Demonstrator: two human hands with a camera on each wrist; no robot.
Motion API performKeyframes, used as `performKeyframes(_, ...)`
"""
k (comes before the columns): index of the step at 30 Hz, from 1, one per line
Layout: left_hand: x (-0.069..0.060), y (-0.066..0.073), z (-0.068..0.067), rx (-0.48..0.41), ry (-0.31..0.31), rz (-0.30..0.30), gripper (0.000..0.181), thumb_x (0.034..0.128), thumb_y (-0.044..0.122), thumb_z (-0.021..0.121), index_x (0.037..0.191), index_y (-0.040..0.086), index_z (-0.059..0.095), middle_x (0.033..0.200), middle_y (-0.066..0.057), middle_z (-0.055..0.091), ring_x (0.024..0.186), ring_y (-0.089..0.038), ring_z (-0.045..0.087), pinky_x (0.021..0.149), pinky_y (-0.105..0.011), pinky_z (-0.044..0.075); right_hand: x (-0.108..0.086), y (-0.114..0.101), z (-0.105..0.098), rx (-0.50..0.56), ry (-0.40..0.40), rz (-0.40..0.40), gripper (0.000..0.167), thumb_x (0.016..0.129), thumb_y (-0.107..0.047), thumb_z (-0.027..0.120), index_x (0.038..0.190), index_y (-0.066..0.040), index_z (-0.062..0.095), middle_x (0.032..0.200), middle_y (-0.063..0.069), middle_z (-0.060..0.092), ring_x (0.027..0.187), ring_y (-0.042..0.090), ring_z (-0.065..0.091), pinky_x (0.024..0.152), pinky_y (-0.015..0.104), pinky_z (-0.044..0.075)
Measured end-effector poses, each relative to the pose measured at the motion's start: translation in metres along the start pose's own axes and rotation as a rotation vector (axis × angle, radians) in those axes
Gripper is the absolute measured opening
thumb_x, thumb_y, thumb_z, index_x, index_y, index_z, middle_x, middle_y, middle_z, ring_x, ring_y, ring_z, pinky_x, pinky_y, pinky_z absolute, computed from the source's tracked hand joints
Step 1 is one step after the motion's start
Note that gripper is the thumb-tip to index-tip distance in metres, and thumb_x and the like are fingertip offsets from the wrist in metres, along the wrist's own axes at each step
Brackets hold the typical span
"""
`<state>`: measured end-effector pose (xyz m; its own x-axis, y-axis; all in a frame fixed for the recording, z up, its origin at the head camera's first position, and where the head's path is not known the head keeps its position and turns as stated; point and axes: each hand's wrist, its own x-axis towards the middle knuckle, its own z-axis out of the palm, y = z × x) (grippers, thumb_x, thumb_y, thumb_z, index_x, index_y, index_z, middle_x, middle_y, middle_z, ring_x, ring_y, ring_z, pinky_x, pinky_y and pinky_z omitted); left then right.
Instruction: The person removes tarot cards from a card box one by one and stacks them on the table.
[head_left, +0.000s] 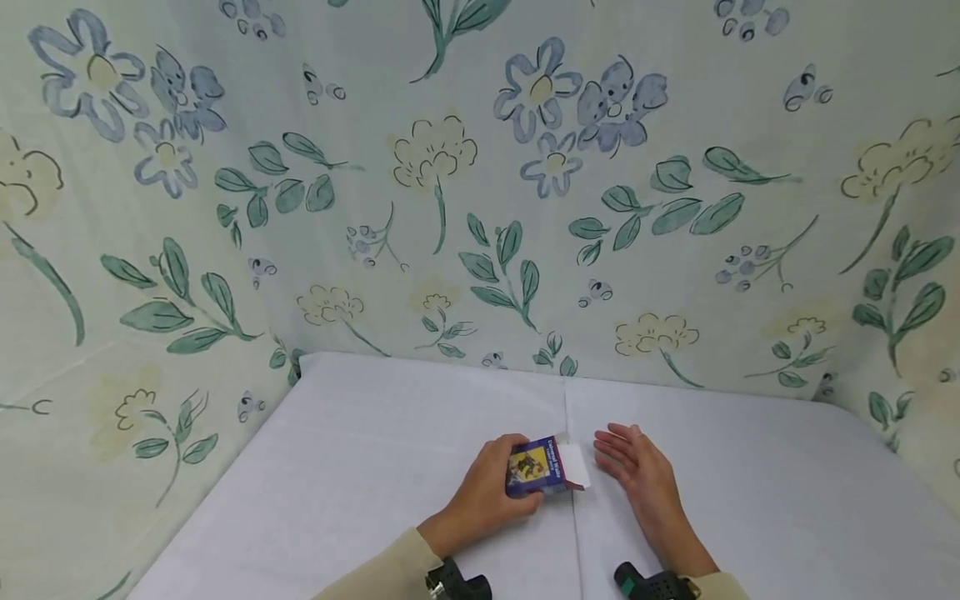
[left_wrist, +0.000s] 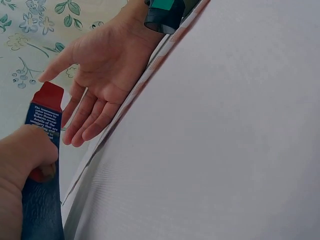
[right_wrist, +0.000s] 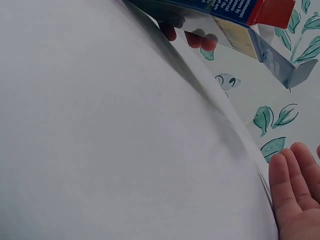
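Note:
My left hand (head_left: 486, 483) grips a small blue tarot card box (head_left: 531, 468) with a yellow picture on its front, holding it just over the white table. The box's end flap stands open toward the right. In the left wrist view the thumb presses along the narrow printed side of the box (left_wrist: 44, 117), beneath a red tab. My right hand (head_left: 643, 479) is held a short gap to the right of the box, palm turned inward and fingers extended, touching nothing. The right wrist view has its fingers (right_wrist: 284, 182) below the open flaps. The box's inside cannot be made out.
A white cloth (head_left: 360, 433) covers the table, with a crease running front to back near the middle. Behind and at the sides hangs a curtain (head_left: 480, 208) printed with flowers and leaves. Each wrist wears a dark strapped camera.

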<state>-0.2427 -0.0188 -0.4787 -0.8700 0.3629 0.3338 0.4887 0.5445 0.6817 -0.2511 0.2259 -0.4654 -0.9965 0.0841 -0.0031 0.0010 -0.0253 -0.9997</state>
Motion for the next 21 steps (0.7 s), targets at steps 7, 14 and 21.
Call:
performKeyframes(7, -0.0008, -0.0012, 0.0008, -0.043, 0.01, -0.03, 0.074, 0.0765, 0.037, 0.076, 0.137, 0.014, 0.039, 0.117, 0.004, 0.05, 0.1, -0.009, 0.048, 0.085, -0.028, 0.046, -0.0008, 0.0015, 0.0006, 0.015, 0.009, 0.014, 0.084, 0.09, -0.069, 0.038, 0.142, -0.003, 0.037, 0.139, 0.017, 0.049, 0.123, 0.024, 0.054, 0.091, 0.027, 0.049)
performKeyframes(14, -0.0039, -0.0015, 0.0018, -0.084, 0.004, -0.043, 0.076, 0.0747, 0.034, 0.078, 0.137, 0.015, 0.039, 0.117, 0.004, 0.049, 0.101, -0.01, 0.048, 0.086, -0.028, 0.046, -0.0041, 0.0024, 0.0014, 0.004, 0.024, 0.046, 0.084, 0.089, -0.07, 0.038, 0.142, -0.005, 0.038, 0.138, 0.017, 0.05, 0.123, 0.025, 0.054, 0.092, 0.028, 0.048)
performKeyframes(21, -0.0011, -0.0007, -0.0002, -0.094, -0.001, -0.032, 0.077, 0.0762, 0.04, 0.077, 0.139, 0.017, 0.04, 0.121, 0.004, 0.05, 0.103, -0.009, 0.046, 0.086, -0.027, 0.046, -0.0008, -0.0013, 0.0007, 0.007, 0.017, 0.013, 0.084, 0.089, -0.069, 0.038, 0.142, -0.004, 0.038, 0.137, 0.018, 0.051, 0.122, 0.027, 0.054, 0.089, 0.028, 0.05)
